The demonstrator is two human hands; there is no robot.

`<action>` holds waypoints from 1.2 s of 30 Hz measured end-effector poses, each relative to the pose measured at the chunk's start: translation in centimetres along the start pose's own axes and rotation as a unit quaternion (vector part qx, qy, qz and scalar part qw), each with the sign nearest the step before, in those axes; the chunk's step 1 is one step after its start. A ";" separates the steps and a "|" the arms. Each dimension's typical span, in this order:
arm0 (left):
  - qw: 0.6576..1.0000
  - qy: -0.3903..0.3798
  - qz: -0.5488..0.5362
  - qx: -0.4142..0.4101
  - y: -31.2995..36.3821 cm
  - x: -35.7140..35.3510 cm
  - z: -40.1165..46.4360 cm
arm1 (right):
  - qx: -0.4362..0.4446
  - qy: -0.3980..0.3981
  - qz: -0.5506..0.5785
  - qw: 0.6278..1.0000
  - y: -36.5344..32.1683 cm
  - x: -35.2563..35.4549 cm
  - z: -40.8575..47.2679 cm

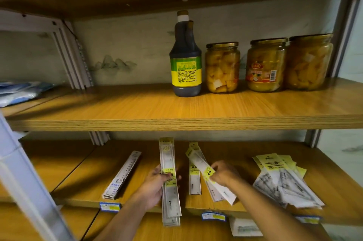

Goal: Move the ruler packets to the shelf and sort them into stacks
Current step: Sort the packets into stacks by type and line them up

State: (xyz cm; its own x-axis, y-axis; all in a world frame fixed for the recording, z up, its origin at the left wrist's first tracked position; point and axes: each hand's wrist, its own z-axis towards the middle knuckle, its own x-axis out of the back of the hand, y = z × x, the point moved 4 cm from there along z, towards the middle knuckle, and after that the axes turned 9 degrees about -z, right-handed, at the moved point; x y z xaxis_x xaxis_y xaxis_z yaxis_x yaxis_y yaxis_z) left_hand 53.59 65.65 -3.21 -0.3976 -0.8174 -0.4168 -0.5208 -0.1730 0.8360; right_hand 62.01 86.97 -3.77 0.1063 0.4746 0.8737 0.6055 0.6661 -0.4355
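Left hand point(155, 185) closed around long ruler packets point(169, 178), front end overhanging lower shelf point(334, 182) edge. Right hand point(224, 175) pinching tilted ruler packet point(206, 170) over flat packet point(194, 179). Stack point(122, 176) at left, loose pile point(284, 180) at right. Bottle point(185, 58), three jars point(269, 64) on upper shelf.

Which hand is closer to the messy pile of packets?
Right. The right hand is just left of the messy pile; the left hand is farther left.
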 end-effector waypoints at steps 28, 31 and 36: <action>0.998 -0.008 -0.067 -0.001 -0.5 -2.5 0.3 | 0.124 0.032 0.174 0.976 -6.1 -1.0 -3.0; 0.999 0.011 -0.042 0.000 -0.1 -1.4 0.3 | 0.106 0.037 0.156 0.981 -5.2 -0.4 -2.6; 0.999 -0.005 -0.049 -0.002 0.8 0.9 -0.2 | 0.033 0.022 0.078 0.996 -1.5 0.4 -1.3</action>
State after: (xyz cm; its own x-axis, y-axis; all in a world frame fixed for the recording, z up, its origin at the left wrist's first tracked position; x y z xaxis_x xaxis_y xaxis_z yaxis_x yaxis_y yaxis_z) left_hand 53.01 64.69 -2.80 -0.3520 -0.7917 -0.4993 -0.5547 -0.2533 0.7926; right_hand 62.17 85.42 -2.44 0.2308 0.5509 0.8020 0.5252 0.6233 -0.5793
